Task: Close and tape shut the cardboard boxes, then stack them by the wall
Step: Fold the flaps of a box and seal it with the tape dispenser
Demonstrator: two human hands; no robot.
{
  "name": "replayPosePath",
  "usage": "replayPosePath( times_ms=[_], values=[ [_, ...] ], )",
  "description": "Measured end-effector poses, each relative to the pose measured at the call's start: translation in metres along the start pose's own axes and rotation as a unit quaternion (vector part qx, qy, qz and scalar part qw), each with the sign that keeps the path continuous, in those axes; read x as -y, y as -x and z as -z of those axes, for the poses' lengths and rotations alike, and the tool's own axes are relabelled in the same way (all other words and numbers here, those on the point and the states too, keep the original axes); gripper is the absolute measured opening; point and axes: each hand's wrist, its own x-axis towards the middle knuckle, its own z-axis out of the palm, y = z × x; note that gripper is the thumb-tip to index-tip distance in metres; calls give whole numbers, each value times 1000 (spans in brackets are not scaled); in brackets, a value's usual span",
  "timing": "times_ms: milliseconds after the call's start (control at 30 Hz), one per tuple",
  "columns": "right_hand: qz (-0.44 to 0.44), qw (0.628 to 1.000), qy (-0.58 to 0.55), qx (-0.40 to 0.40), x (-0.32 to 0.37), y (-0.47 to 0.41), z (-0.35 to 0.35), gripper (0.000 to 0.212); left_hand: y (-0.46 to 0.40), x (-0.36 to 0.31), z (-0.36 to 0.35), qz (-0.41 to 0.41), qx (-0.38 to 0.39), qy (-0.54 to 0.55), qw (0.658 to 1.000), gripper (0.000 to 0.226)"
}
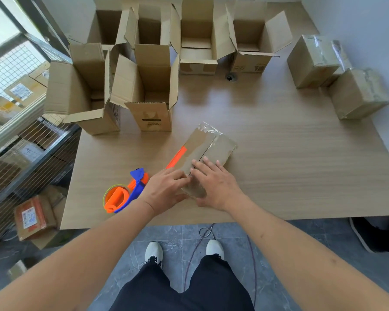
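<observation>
Two hands: left hand (166,189) and right hand (213,185) press on the near end of a closed box (208,151), fingers straight and slightly apart.
Box: lies near the table's (301,164) near edge, clear tape along its seam.
Tape dispenser (126,194): just left of the left hand.
Open boxes (144,86): far left.
Sealed boxes (337,77): far right, by the wall.

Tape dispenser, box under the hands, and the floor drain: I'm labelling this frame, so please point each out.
tape dispenser (126,194), head view, on its blue handle.
box under the hands (208,145), head view, on its taped top seam.
floor drain (230,77), head view, on its round middle.
</observation>
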Motion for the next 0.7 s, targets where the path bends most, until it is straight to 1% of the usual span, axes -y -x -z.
replayPosePath(
  times_ms=[33, 100, 167, 233, 300, 433, 500, 600, 700],
  values=[
    [10, 1000, 3, 15, -5, 0, 3, 96, -1, 6, 4, -14, 5, -1, 1000, 44],
    [28, 998, 11, 51, -17, -3, 8, 96, -2, 18, 9, -20, 16, -12, 1000, 46],
    [43, 997, 8, 69, -24, -6, 12, 97, 3, 30, 8, -3, 36, -6, 999, 52],
    [51, 995, -6, 83, -27, -9, 12, 94, 11, 35, 5, 16, 62, 23, 998, 59],
    [56, 994, -21, 87, -28, -10, 12, 91, 15, 32, 3, 29, 52, 39, 997, 62],
    [56, 995, -28, 84, -31, -14, 12, 92, 11, 19, -3, 38, -5, 16, 999, 59],
    [53, 995, -33, 72, -33, -16, 8, 85, 11, 16, -8, 56, -11, 35, 998, 58],
    [33, 997, -55, 29, -28, -17, 3, 77, 11, 15, -6, 81, 5, 70, 994, 61],
    [25, 998, -52, 1, -24, -17, -2, 68, 8, 23, 8, 79, 63, 83, 991, 69]
  ],
)
